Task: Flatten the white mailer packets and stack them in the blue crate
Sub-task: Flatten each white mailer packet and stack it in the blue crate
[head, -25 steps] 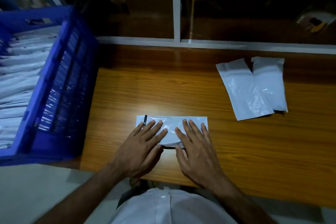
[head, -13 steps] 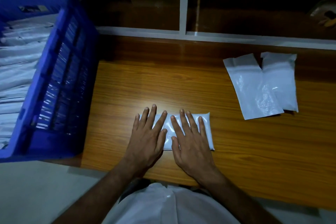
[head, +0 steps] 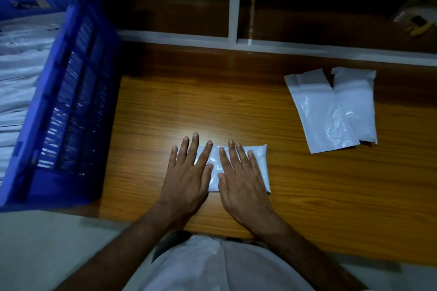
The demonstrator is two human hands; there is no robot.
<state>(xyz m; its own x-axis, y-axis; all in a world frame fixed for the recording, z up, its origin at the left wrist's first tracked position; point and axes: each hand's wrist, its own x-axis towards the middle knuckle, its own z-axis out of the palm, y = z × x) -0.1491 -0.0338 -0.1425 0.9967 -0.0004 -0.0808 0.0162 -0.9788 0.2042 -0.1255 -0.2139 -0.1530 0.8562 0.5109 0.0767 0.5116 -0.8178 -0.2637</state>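
White, glossy plastic mailer packet (head: 256, 160) lies near-centre on the wooden worktop (head: 331, 196), pressed under flat left hand (head: 189, 178) and right hand (head: 243, 183), fingers straight, gripping nothing. Looks light, soft, slippery; pinching its short edges suits carrying to the blue plastic crate (head: 63, 111) at left.

Three white packets lie on the desk (head: 236, 106): one (head: 257, 160) near, two (head: 321, 113) far right. One blue crate (head: 71, 106) holds a stack too layered to count.

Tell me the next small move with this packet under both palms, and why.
Probably lift it left into the blue crate: both the left hand and right hand press the packet flat, and it already looks smooth.
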